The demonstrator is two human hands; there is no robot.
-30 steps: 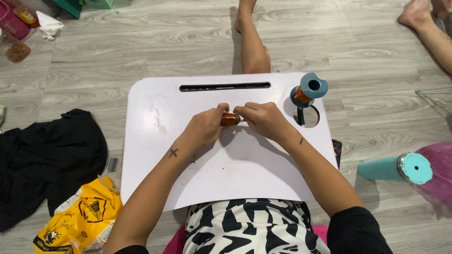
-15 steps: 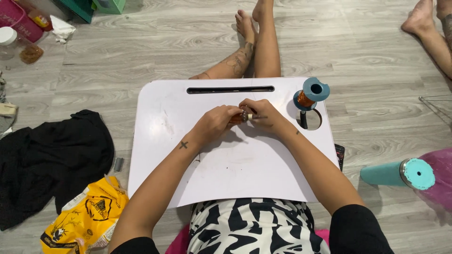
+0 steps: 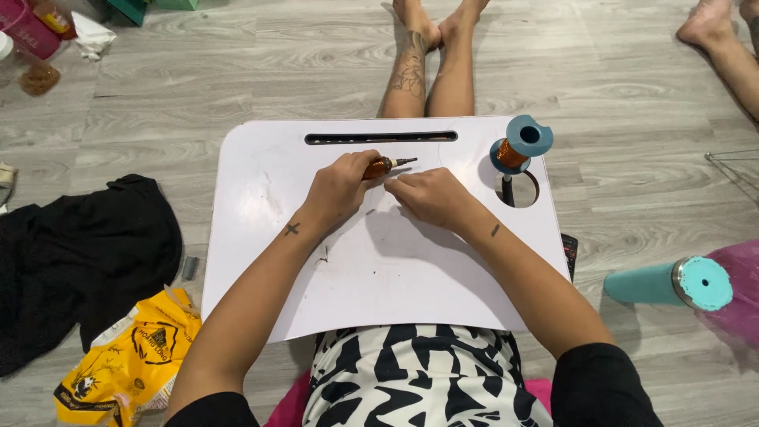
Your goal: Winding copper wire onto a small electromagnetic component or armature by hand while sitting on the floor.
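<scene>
1. a small amber-wound coil (image 3: 381, 166) with a metal pin at its tip is gripped by the left hand (image 3: 340, 188) fingers, just above the white tabletop (image 3: 395, 269).
2. the right hand (image 3: 431, 195) fingers are pinched beside it; whether wire is held cannot be told.
3. winding appears underway, with the copper wire spool (image 3: 518, 144) standing near.

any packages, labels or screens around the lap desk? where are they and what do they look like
Yellow plastic bag: floor, lower left beside black cloth; crumpled, black and red printed design.
Pink container: top left corner, partly cut off, orange item on top.
No screens or signs visible.
</scene>
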